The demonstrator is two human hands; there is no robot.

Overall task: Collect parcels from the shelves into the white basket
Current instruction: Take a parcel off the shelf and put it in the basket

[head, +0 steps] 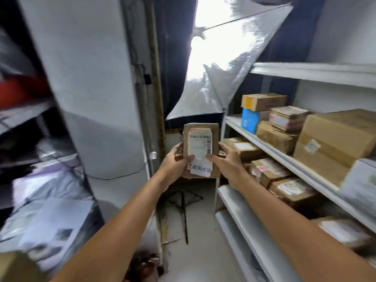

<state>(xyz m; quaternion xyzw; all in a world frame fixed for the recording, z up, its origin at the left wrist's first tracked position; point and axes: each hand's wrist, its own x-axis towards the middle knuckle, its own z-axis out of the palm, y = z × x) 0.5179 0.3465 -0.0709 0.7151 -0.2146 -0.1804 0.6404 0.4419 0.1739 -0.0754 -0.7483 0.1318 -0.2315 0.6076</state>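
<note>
Two hands on one box here. Far left there's a blurry heap of grey poly mailers (48, 192). Then the left hand (175, 162) wraps the left edge of a small brown parcel (215, 130), thumb on its label (200, 145). The right hand (227, 162) grips the opposite edge. The parcel's upright in mid-air, beside white shelves (284, 158) stacked with cardboard boxes (329, 139).

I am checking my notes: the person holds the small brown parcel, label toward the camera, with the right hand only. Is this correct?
No. In the head view the left hand and the right hand each grip a side of the small brown parcel. Its label does face the camera.
</note>
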